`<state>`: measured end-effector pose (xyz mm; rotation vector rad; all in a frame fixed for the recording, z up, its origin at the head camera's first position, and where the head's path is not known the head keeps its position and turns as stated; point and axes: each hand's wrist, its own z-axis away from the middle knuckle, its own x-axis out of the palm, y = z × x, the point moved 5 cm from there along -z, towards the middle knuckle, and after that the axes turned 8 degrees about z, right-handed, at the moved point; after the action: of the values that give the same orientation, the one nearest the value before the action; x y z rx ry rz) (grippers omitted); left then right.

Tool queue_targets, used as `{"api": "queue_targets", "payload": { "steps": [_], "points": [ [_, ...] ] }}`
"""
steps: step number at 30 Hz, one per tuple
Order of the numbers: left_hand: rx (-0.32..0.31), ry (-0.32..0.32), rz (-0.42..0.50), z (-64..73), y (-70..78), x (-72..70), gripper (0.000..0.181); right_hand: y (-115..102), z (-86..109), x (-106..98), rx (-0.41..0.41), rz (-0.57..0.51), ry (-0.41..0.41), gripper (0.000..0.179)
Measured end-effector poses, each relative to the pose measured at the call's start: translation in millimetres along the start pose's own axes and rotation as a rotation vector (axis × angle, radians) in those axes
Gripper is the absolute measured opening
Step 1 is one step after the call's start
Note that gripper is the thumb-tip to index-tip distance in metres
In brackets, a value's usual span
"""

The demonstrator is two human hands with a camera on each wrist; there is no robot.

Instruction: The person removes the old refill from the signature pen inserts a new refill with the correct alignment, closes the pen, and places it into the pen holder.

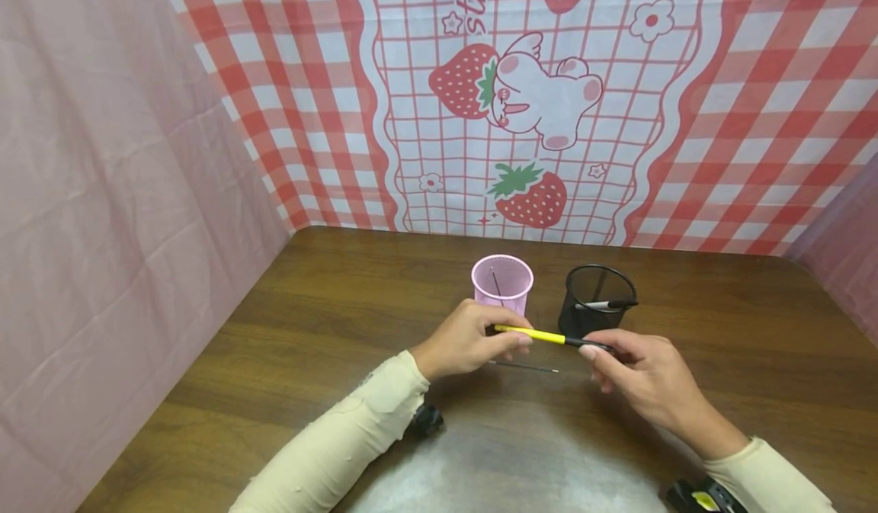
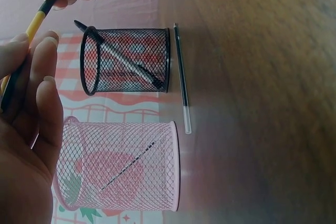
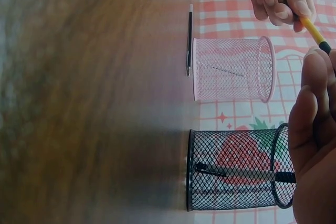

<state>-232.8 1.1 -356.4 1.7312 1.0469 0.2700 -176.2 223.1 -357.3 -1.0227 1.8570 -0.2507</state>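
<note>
A yellow pen with a black end section (image 1: 542, 335) is held level between both hands, above the table and in front of two mesh cups. My left hand (image 1: 473, 339) pinches its yellow part between thumb and fingers. At the black end, my right hand (image 1: 648, 376) grips with thumb and fingertips, partly hiding the tip. Below the pen, a thin dark ink refill (image 2: 182, 77) with a clear end lies on the table. Another thin dark refill (image 3: 224, 70) leans inside the pink mesh cup (image 1: 483, 296), just behind my left hand.
To the right of the pink cup stands a black mesh cup (image 1: 572, 321), with a grey-and-black pen (image 1: 598, 305) tilted in it. The brown wooden table (image 1: 329, 299) ends at a strawberry-print cloth (image 1: 466, 162) behind. A plain pink cloth (image 1: 137, 193) hangs along the left.
</note>
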Motion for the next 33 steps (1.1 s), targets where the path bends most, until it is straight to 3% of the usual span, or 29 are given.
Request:
{"api": "queue_targets", "payload": {
  "steps": [7, 15, 20, 27, 33],
  "points": [
    [0.012, 0.002, -0.03, -0.3, 1.0, -1.6, 0.012, 0.3, 0.1, 0.8, 0.003, -0.045, -0.026, 0.023],
    [-0.006, 0.024, -0.013, -0.3, 0.1, -6.4, 0.008, 1.9, 0.1, -1.3, -0.047, -0.142, 0.039, 0.034],
    [0.001, 0.032, -0.006, -0.6, 0.5, -8.4, 0.009, 0.3, -0.5, -2.9, -0.075, -0.111, 0.051, 0.03],
    [0.051, 0.029, -0.047, -0.9, 1.4, -8.3, 0.012, -0.1, -0.9, -3.1, -0.021, -0.084, 0.001, 0.021],
    [0.073, 0.02, -0.081, -0.7, 2.3, -8.0, 0.011, 1.7, 0.1, 1.0, -0.057, -0.097, -0.021, 0.028]
  ]
}}
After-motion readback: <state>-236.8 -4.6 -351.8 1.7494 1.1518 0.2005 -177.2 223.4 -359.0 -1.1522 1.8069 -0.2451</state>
